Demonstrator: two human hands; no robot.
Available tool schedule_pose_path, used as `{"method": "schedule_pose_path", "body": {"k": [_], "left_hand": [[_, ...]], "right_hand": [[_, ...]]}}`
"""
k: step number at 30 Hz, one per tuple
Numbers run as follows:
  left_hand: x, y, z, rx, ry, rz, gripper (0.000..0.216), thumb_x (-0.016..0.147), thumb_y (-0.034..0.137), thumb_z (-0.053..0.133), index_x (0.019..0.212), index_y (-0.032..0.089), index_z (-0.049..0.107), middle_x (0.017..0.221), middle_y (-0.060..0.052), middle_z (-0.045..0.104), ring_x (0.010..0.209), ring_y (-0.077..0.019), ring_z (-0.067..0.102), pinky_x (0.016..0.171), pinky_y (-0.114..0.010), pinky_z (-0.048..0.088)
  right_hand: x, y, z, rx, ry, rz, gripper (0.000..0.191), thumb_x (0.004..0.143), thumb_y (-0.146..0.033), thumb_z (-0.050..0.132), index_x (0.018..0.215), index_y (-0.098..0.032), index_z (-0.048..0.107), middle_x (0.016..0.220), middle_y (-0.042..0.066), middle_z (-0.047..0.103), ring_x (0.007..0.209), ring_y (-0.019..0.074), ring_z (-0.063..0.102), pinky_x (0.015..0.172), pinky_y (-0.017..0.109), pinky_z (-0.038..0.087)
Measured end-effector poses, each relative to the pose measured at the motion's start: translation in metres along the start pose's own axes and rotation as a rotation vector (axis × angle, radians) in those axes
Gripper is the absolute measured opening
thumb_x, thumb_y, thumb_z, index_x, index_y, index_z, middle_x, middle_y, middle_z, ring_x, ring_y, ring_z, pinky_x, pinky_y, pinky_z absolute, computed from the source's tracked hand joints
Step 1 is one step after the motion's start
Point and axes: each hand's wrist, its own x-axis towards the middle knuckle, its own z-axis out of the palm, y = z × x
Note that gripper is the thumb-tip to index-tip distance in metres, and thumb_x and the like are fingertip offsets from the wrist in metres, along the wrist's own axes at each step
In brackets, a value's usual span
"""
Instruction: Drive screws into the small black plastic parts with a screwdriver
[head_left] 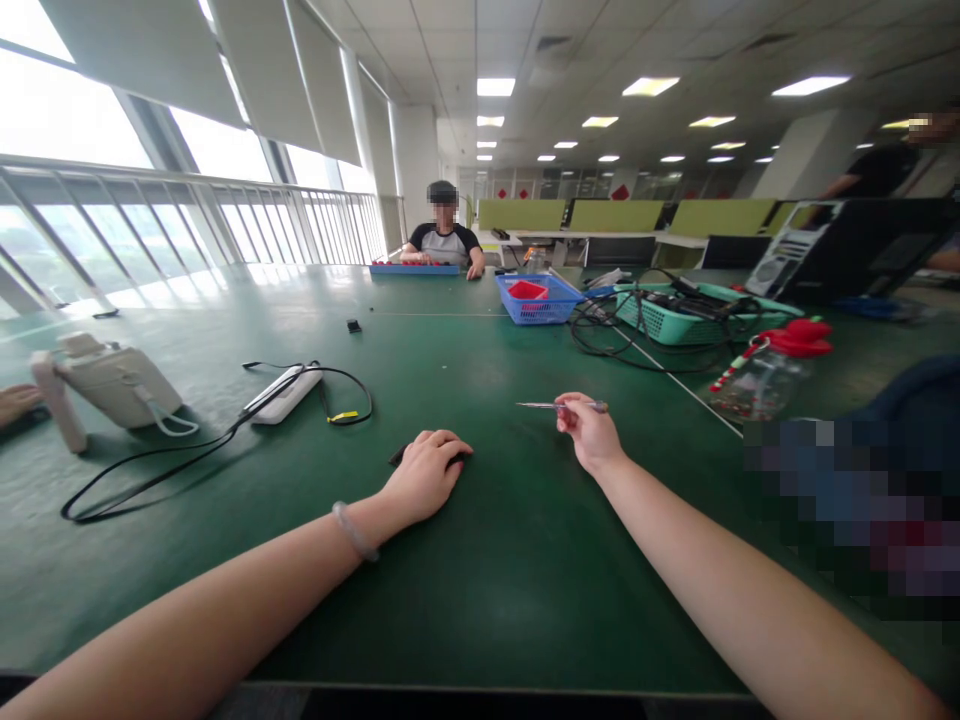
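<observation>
Taking the spot between the two hands as the clock's centre, with twelve straight ahead, the dark green flat-topped table (495,600) runs out of view on both sides. At two o'clock a black computer tower with a pale metal panel (855,245) stands in front of a blurred person in black (885,168), whom it partly hides. At three, a dark blue shape (922,400) is cut off by the edge and pixelated below; I cannot tell what it is. Near twelve, a seated person in a grey top with black sleeves (444,240) has a hand at a long, low blue tray (382,270) of small red things, too far off to make out.

At two, a green plastic mesh basket (652,328) holds a tangle of black cables and dark items, some spilling over the rim. At one, a smaller blue plastic mesh basket (536,312) holds a red container (527,290). Between two and three stands a clear jar with a red lid (772,375), its contents unclear.

The left hand (431,470) lies curled over a dark object (397,455), mostly covered; whether its grip is closed on it I cannot tell. The right hand (589,430) pinches a slim, silvery pointed tool (541,405) between thumb and fingers, its tip towards nine, above the table; the fingers hide its middle.
</observation>
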Motion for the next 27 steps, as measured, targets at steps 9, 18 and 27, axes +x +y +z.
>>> {"method": "schedule_pose_path", "body": {"k": [9, 18, 27], "left_hand": [[-0.062, -0.111, -0.070, 0.148, 0.014, -0.377, 0.044, 0.081, 0.037, 0.052, 0.123, 0.024, 0.058, 0.118, -0.008, 0.063, 0.109, -0.0267, 0.057, 0.097, -0.040, 0.043], [-0.096, -0.151, -0.146, 0.158, 0.191, -0.781, 0.046, 0.085, 0.051, 0.042, 0.123, 0.028, 0.053, 0.100, 0.004, 0.073, 0.095, -0.0195, 0.064, 0.074, -0.024, 0.045], [-0.101, -0.140, -0.141, 0.455, -0.029, -0.827, 0.056, 0.091, 0.051, 0.022, 0.116, 0.023, 0.064, 0.095, -0.007, 0.073, 0.090, -0.0256, 0.062, 0.069, -0.026, 0.042]], "right_hand": [[-0.001, 0.000, 0.001, -0.037, -0.026, 0.004, 0.011, 0.068, -0.027, 0.063, 0.069, -0.016, 0.064, 0.054, -0.002, 0.055, 0.045, 0.0092, 0.048, 0.041, 0.022, 0.038], [0.000, 0.001, 0.001, -0.055, -0.032, 0.003, 0.012, 0.069, -0.029, 0.062, 0.070, -0.017, 0.065, 0.054, -0.003, 0.054, 0.044, 0.0093, 0.048, 0.041, 0.023, 0.038], [0.001, 0.002, 0.002, -0.051, -0.043, 0.015, 0.011, 0.068, -0.028, 0.063, 0.070, -0.017, 0.065, 0.053, -0.002, 0.055, 0.045, 0.0091, 0.048, 0.042, 0.022, 0.038]]}}
